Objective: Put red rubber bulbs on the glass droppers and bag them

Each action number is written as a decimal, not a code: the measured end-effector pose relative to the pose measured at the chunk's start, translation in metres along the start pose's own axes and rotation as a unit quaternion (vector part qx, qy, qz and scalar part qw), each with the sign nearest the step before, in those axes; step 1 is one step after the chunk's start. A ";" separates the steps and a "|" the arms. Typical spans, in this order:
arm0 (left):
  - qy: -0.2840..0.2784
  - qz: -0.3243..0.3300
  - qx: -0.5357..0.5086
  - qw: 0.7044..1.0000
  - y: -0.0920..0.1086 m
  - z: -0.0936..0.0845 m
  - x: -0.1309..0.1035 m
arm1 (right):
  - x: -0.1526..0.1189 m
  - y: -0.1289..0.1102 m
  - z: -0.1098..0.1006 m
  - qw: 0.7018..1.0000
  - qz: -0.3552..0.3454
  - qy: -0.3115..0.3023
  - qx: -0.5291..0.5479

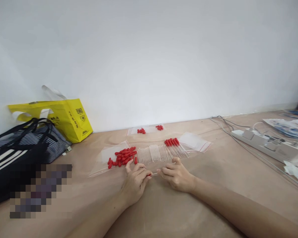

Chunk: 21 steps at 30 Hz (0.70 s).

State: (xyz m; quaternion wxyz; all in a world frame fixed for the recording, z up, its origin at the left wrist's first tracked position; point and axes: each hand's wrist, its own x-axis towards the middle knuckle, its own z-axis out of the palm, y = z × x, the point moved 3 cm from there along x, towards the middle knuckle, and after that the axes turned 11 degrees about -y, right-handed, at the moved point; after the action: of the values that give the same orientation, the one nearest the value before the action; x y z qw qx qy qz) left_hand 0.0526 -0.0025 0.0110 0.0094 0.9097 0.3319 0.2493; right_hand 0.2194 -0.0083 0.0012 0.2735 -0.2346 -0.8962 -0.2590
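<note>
Between thumb and fingers, my left hand (135, 183) pinches a small red rubber bulb (149, 175), mostly hidden by the fingertips. A thin clear dropper tube (154, 174) spans the gap between the hands. Its other end is pinched in my right hand (178, 177). How far the tube sits in the bulb is hidden. Beyond my left hand is a pile of red rubber bulbs (125, 155), partly on a clear zip bag (100, 162). A row of bare clear tubes (154, 153) lies past my fingers. At its right end several tubes carry red bulbs (172, 142).
A second clear zip bag (195, 142) lies right of the row; farther back are more red bulbs (141, 131). On the left stand a yellow bag (76, 122) and dark bags (20, 162). A white power strip (268, 145) with cables and plastic packets (288, 127) occupies the right.
</note>
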 end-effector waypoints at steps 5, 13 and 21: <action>0.005 0.005 0.020 1.000 0.006 -0.004 0.002 | 0.005 -0.004 0.002 0.998 0.030 -0.019 0.045; 0.004 0.029 0.044 0.999 0.009 -0.004 0.003 | 0.007 -0.005 0.006 0.993 0.057 -0.046 0.097; 0.058 0.032 0.117 0.991 -0.001 -0.010 0.003 | 0.001 0.006 0.000 0.995 0.091 0.023 0.034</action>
State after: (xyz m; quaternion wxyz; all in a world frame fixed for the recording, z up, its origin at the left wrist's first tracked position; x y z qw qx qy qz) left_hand 0.0499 -0.0015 0.0208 -0.1241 0.8986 0.3298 0.2614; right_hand 0.2216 -0.0038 0.0038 0.3248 -0.2995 -0.8728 -0.2073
